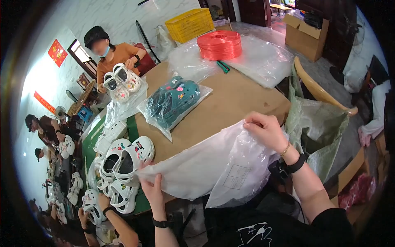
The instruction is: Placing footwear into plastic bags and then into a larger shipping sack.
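A clear plastic bag (197, 171) with a printed label patch is stretched between my two hands at the table's near edge. My right hand (265, 129) is closed on its upper right corner, thumb against fingers. At the other end, my left hand (153, 191) grips the bag's edge; its fingers partly show through the plastic. Just left of that hand stand white clogs (133, 158) with colourful charms, with more white clogs (123, 195) in front of them. Beyond the bag lies a pair of dark green clogs (177, 96) sealed in clear plastic.
A red roll of plastic twine (219, 44), green-handled snips (223, 66) and flat plastic bags (263, 61) lie at the table's far side. Across the table, a co-worker (119, 61) handles charm-covered white clogs (122, 82). An open woven sack (319, 127) hangs at right.
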Tool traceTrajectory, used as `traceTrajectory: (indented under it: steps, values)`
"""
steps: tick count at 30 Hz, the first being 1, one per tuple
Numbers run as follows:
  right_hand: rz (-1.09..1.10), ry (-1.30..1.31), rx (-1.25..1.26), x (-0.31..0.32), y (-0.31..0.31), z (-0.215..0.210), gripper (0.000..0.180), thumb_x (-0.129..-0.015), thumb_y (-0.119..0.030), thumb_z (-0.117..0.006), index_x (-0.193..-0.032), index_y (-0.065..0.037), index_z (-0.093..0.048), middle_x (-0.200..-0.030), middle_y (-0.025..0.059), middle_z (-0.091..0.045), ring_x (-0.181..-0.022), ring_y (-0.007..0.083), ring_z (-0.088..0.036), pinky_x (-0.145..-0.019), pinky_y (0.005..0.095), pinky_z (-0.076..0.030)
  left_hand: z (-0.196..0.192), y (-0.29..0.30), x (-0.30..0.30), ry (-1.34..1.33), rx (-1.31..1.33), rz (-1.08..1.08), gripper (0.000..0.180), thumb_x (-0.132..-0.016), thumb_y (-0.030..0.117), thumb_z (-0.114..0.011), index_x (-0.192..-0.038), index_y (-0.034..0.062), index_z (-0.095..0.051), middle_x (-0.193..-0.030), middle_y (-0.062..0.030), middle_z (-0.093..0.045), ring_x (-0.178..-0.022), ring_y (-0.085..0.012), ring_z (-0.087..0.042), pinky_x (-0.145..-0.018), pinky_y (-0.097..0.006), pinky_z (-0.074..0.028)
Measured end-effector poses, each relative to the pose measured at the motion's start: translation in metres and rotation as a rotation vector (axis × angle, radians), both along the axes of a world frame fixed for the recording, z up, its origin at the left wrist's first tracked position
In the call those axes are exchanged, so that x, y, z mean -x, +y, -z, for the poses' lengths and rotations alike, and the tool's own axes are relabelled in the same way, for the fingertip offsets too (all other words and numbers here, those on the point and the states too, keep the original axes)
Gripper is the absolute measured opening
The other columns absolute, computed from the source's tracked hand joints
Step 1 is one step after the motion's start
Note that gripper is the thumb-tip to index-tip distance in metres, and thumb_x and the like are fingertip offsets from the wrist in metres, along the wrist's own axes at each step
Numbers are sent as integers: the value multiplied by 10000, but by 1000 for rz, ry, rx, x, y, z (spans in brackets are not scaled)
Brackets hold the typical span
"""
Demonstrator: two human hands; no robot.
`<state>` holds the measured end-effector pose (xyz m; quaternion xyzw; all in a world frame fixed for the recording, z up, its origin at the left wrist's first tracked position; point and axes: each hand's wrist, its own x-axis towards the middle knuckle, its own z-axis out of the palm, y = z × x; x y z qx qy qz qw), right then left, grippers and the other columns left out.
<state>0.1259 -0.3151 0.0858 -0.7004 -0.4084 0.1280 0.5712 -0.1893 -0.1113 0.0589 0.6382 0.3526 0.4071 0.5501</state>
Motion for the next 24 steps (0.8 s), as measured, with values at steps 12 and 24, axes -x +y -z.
traceTrajectory:
  steps: [12,24]
  values:
    - [-366,-88,253,41,40,-27,238,-808,-215,-723,-968,-52,-657,-745,108,-633,-633,243,-606,-586,325,-464,-66,6,-64,382,-870,100,118,-909,114,-614,-867,5,-633,-665,-85,-578,-575,-154,-550,-531,-281,-408]
    - [116,-385,386,-30,28,58,145,-810,-225,-604,-846,-87,-632,-778,127,-663,-744,351,-636,-651,449,-485,-25,131,-88,430,-710,-82,193,-914,178,-606,-856,-6,-586,-655,-114,-537,-603,-194,-518,-580,-321,-415]
